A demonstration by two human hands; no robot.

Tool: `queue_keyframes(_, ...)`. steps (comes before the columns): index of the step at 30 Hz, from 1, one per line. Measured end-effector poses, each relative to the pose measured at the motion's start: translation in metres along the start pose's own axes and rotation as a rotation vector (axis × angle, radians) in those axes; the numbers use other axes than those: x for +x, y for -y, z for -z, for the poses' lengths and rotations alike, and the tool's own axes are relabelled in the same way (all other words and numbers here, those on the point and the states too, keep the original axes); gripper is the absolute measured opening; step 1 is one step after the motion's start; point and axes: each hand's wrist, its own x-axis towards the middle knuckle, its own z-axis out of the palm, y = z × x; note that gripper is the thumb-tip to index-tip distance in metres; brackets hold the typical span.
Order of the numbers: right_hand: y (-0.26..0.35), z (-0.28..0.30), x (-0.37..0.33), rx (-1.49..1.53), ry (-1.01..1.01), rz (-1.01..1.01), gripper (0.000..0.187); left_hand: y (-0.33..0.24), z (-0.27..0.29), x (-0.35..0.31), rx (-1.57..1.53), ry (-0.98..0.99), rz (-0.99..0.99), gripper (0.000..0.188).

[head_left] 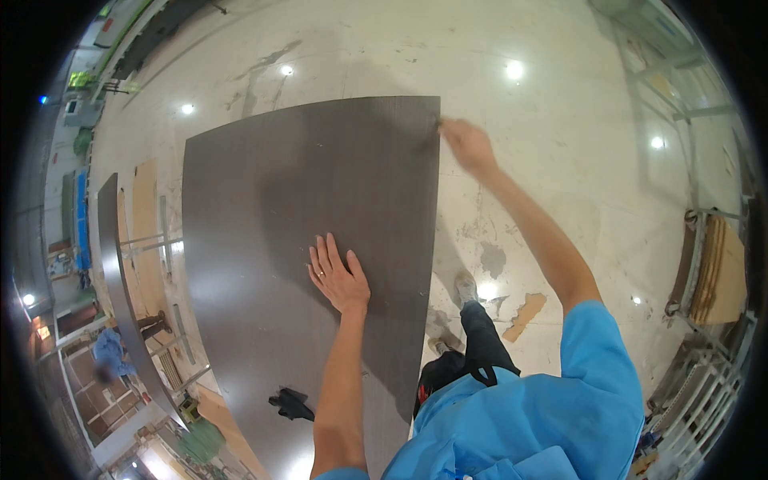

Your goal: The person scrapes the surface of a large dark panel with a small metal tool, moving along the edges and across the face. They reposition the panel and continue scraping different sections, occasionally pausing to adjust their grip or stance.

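Observation:
A large dark grey-brown board (pixel 240 208) with a fine grain lies flat in front of me and to my left. My left hand (pixel 340 280) rests palm down near its middle, fingers spread, a ring on one finger. My right hand (pixel 468 146) is at the board's right edge, close to the far right corner. Its fingers are pinched together at the edge, and whatever they hold is too small and blurred to name. Left of my left forearm, a small black object (pixel 292 404) of unclear kind lies on the board.
Another dark panel (pixel 132 296) stands at the left, beside light wooden boards (pixel 146 232). A person in blue (pixel 110 352) is farther left. Stacked brown sheets (pixel 718 272) and a metal rack (pixel 704 400) stand at the right. A torn brown scrap (pixel 526 314) lies on the pale floor near my feet.

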Motion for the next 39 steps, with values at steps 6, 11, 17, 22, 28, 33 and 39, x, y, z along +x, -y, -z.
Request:
queue_keyframes(6,-0.021,-0.002,0.059,0.171,-0.102,0.113,0.027,0.002,-0.002,-0.001,-0.014,-0.019,-0.004,0.059)
queue_keyframes(11,0.001,-0.007,-0.07,0.07,0.035,0.291,0.031,0.004,-0.006,-0.002,-0.005,-0.062,-0.028,0.057)
queue_keyframes(17,0.089,-0.002,-0.323,-0.017,0.383,0.415,0.07,0.002,-0.005,-0.003,-0.002,-0.095,-0.03,0.058)
queue_keyframes(22,0.1,0.01,-0.328,-0.1,0.827,0.465,0.06,0.003,-0.008,-0.001,-0.004,-0.135,-0.043,0.058)
queue_keyframes(28,0.043,0.001,-0.137,-0.038,0.072,0.341,0.033,0.013,-0.006,-0.017,-0.214,-0.137,-0.095,0.058)
queue_keyframes(33,0.079,-0.012,-0.286,-0.04,0.158,0.517,0.067,0.048,0.024,-0.112,-0.462,-0.051,-0.231,0.052)
queue_keyframes(39,0.128,0.007,-0.42,-0.09,0.919,0.522,0.065,0.125,0.066,-0.27,-0.219,-0.023,-0.148,0.038)
